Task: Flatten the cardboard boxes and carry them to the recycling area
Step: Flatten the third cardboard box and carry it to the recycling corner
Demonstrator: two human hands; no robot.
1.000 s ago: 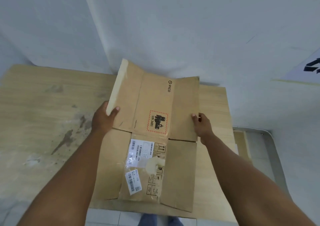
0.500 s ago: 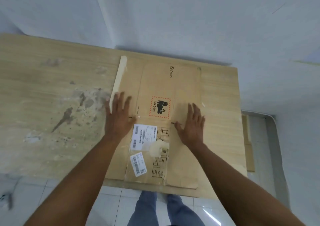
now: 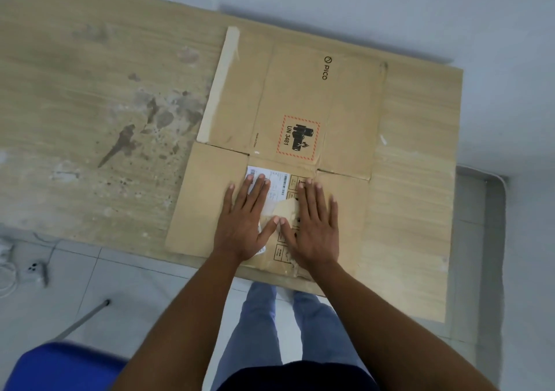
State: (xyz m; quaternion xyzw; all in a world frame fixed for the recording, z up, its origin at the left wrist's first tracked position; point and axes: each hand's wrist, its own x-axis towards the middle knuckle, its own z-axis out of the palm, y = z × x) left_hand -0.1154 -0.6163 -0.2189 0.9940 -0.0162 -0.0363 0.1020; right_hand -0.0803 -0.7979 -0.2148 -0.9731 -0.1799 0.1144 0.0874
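A flattened brown cardboard box (image 3: 297, 96) lies on the wooden table (image 3: 90, 105), towards its right half. It bears a red-framed UN 3481 mark, a PICO logo and a white shipping label partly under my fingers. My left hand (image 3: 244, 221) and my right hand (image 3: 313, 225) rest side by side, palms down and fingers spread, on the near part of the box, thumbs touching. Neither hand grips anything. A pale strip of tape runs along the box's far left flap edge.
The table is stained at its middle and ends at a white wall (image 3: 390, 6) behind. A blue chair seat (image 3: 60, 366) stands at the lower left on the tiled floor (image 3: 135, 294). A white cable and plug (image 3: 33, 267) lie on the floor at left.
The raised far half of the box went down flat onto the table. Both hands slid from the outer sides towards me and together onto the label area.
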